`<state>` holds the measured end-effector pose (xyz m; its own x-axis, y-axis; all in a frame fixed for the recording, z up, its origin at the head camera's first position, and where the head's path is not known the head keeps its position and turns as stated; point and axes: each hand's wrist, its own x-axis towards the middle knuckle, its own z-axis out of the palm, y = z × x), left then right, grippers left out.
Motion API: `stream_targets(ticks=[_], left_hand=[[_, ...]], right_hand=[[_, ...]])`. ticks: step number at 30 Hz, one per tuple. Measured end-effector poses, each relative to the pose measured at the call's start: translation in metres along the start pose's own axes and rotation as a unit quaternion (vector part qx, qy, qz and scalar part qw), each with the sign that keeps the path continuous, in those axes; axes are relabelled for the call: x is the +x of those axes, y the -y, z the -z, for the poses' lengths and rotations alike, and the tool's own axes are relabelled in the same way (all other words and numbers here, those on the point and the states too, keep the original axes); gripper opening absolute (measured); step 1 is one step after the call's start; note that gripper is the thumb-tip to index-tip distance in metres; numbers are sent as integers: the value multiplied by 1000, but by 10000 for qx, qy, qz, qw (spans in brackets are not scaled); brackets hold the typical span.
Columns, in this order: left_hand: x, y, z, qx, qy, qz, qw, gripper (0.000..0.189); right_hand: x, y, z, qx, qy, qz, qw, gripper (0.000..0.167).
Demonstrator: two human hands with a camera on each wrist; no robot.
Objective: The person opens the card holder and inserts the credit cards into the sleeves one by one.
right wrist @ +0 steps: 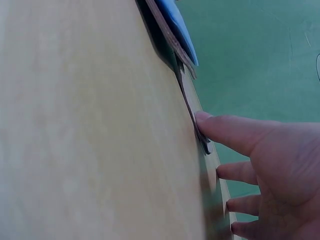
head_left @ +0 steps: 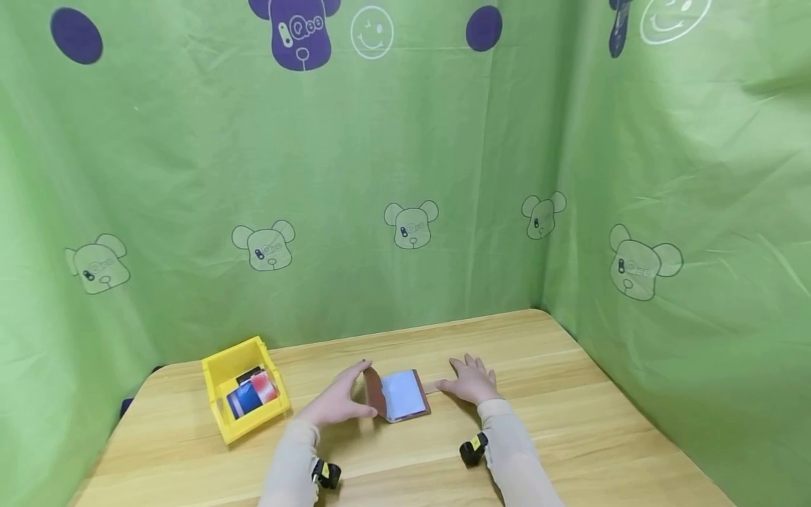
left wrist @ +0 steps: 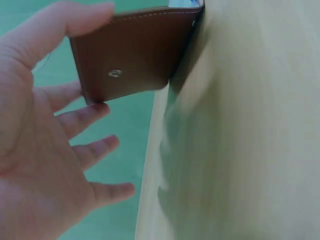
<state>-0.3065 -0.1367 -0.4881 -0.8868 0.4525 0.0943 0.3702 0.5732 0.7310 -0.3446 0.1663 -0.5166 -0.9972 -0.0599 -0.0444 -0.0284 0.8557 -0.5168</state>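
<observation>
A small brown card wallet (head_left: 404,396) lies spread on the wooden table, pale bluish sleeves showing inside. My left hand (head_left: 340,399) holds its left cover (left wrist: 130,55) raised at a tilt, thumb on one edge and fingertips at another; the other fingers are spread. A metal snap shows on that cover's outer face. From the wallet's right side a narrow strap (head_left: 431,387) reaches out over the table. My right hand (head_left: 472,382) touches the strap's end with its thumb (right wrist: 227,131), the other fingers extended and apart beside it.
To the left stands a yellow bin (head_left: 258,424) with several cards (head_left: 246,399) in it. A green printed curtain (head_left: 355,296) hangs behind the table (head_left: 570,451) and along its sides. Each wrist wears a small black camera.
</observation>
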Motion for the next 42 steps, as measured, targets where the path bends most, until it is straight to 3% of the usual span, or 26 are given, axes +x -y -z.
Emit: stream_targets(ticks=[5,14,20,26,37,42], left_hand=[[-12,9,3,410,-63,297,9987,100],[-17,22,1,816,-97,685,9943,93],[-18,19,-3,1224,-315,741,9892,85],[-23,10,-3,1206,-408,874,9880,85],[-24,10,-4,1293,-389,1047,9853,80],[-23,6,-2,1117,-387,1069,9872,77]], right_hand=[[0,-1,0,-6,10,23,10000,76],[3,-5,-1,-26,-24,22,10000,78],[5,-6,-1,-11,14,-32,10000,78],[5,-6,-2,-41,1,9,10000,77],[4,-6,-3,-30,-1,53,10000,76],[3,-5,-1,0,34,51,10000,77]])
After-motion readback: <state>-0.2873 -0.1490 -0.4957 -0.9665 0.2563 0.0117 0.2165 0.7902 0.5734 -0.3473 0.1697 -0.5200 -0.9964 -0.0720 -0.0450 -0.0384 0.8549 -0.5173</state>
